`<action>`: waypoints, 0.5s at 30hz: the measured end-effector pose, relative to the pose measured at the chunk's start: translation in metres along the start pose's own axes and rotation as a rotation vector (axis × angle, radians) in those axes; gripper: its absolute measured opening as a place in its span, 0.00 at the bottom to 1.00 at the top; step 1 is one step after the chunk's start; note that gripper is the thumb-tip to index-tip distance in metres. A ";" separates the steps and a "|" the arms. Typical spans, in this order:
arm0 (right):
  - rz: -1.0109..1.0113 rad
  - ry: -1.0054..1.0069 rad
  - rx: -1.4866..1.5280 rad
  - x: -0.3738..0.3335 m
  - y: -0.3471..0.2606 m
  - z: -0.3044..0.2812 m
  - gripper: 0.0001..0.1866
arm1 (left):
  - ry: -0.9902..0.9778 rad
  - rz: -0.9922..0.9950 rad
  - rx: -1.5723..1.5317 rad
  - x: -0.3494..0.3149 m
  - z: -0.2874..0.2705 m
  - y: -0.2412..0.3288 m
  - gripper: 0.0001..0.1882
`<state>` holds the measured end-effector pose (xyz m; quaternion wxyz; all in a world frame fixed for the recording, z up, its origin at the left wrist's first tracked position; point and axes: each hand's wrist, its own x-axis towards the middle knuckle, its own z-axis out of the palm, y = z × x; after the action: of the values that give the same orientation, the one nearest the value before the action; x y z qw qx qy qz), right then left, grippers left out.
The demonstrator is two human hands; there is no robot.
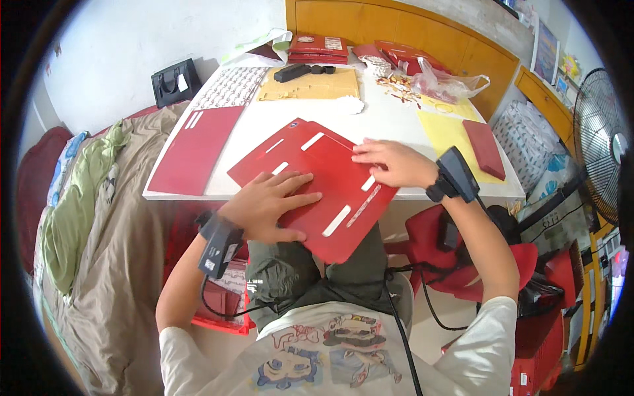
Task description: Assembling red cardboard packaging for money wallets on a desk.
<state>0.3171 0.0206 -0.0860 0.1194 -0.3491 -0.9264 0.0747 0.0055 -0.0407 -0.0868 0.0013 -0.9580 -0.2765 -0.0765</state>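
A flat red card sheet (323, 173) with several white strips lies tilted across the table's front edge and above my lap. My left hand (267, 206) rests on its left part, palm down with fingers spread. On the sheet's upper right edge lies my right hand (394, 165), its fingers stretched to the left and its thumb lower on the card. The surface under both palms is hidden. Left of the sheet, a longer dark red card panel (193, 155) with two short white strips lies flat on the white table (254, 138).
Brown board (310, 89) with a black device lies at the back, near stacked red folders (319, 45). Small loose pieces (399, 89) and a clear plastic bag (449, 84) are at back right. A dark red piece (484, 150) lies on yellow sheets. A fan (604, 145) stands far right.
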 end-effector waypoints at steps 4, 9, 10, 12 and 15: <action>0.054 0.177 -0.264 0.025 -0.002 0.005 0.19 | 0.063 0.011 0.050 0.019 0.011 -0.004 0.34; 0.227 0.197 -0.006 0.031 -0.016 0.017 0.17 | 0.026 -0.096 0.008 0.038 0.016 -0.007 0.34; 0.241 0.183 -0.015 0.032 -0.014 0.017 0.21 | 0.073 -0.094 0.052 0.040 0.017 -0.006 0.34; 0.231 0.141 0.011 0.033 -0.013 0.015 0.25 | 0.120 -0.096 0.095 0.045 0.019 -0.004 0.33; 0.145 0.053 0.049 0.033 -0.018 0.012 0.35 | 0.123 -0.138 0.126 0.051 0.021 -0.005 0.32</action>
<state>0.2782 0.0285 -0.0883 0.1466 -0.4140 -0.8932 0.0965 0.0482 -0.0081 -0.1000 0.0733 -0.9283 -0.3453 -0.1173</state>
